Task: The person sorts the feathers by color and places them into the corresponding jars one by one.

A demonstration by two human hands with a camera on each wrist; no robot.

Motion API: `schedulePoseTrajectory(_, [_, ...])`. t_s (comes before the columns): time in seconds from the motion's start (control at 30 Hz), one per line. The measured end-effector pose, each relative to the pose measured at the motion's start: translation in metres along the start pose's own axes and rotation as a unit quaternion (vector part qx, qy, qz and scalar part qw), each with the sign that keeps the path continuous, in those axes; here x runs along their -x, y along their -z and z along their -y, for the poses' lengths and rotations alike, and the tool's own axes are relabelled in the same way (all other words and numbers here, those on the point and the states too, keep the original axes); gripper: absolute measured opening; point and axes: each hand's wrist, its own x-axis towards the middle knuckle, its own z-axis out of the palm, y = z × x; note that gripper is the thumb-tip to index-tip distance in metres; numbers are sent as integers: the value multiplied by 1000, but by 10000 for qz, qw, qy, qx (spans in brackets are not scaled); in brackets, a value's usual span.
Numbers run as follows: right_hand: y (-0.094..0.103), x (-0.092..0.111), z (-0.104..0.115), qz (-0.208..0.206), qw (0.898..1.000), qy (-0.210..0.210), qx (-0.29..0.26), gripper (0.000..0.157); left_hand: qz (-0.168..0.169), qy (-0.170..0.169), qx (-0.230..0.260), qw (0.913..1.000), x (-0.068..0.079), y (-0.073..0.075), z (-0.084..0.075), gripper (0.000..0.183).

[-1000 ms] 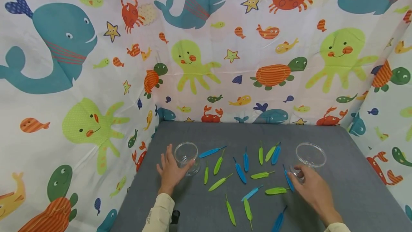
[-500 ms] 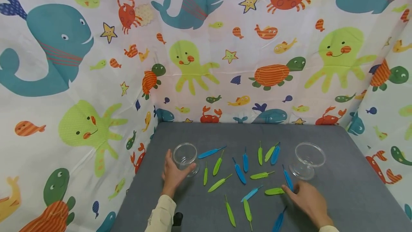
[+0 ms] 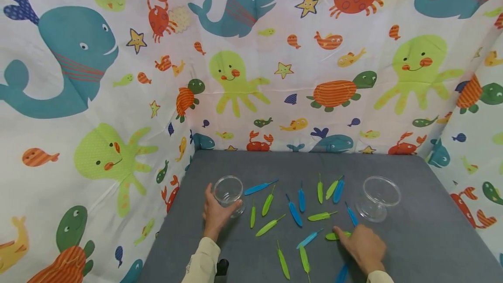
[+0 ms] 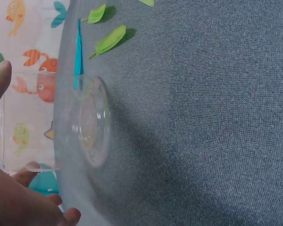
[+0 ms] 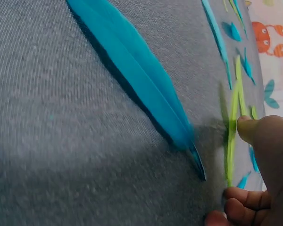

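On the left of the grey table stands a clear glass cup [image 3: 229,187] with a round foot. My left hand [image 3: 218,216] holds it, thumb across the front and fingers round its left side; the left wrist view shows the glass foot [image 4: 95,122] near that hand. On the right, my right hand [image 3: 363,244] is over a green feather [image 3: 333,236], and its thumb touches the feather. The right wrist view shows the thumb and fingertips apart along the feather [image 5: 232,136]. A blue feather [image 5: 137,70] lies beside that hand.
A second clear glass cup [image 3: 380,193] stands at the right, beyond my right hand. Several green and blue feathers [image 3: 294,213] lie scattered between the two cups. A small black object [image 3: 222,267] is by the left sleeve. Curtains with sea animals [image 3: 251,77] enclose the table.
My left hand, spread beside the left cup earlier, has closed in round it. My right hand has moved from the right cup towards me and left, onto the green feather.
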Motion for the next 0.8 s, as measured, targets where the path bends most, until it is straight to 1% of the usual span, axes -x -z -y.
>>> schedulePoseTrajectory(0.1, [-3, -2, 1, -71, 10000, 34, 48, 70, 16, -2, -22, 10000, 1, 1, -1, 122])
schedulePoseTrajectory(0.17, [-3, -2, 3, -156, 9998, 128, 27, 65, 24, -7, -21, 10000, 2, 1, -2, 122])
schedulePoseTrajectory(0.3, [-7, 0, 5, -404, 9983, 382, -191, 56, 35, 24, -11, 10000, 2, 2, -3, 120])
schedulePoseTrajectory(0.4, [-9, 1, 6, -465, 9970, 450, -432, 53, 26, 50, 2, 10000, 3, 2, -4, 120])
schedulePoseTrajectory(0.53, [-12, 2, 7, -413, 9958, 349, -734, 48, 0, 76, -10, 10000, 2, 1, -2, 120])
schedulePoseTrajectory(0.73, [-13, 1, 8, -354, 9931, 171, -1107, 35, 6, 102, -16, 9999, 3, 1, 0, 121])
schedulePoseTrajectory(0.8, [-13, 0, 8, -367, 9921, 113, -1196, 35, 12, 104, -5, 9999, 3, 1, 1, 122])
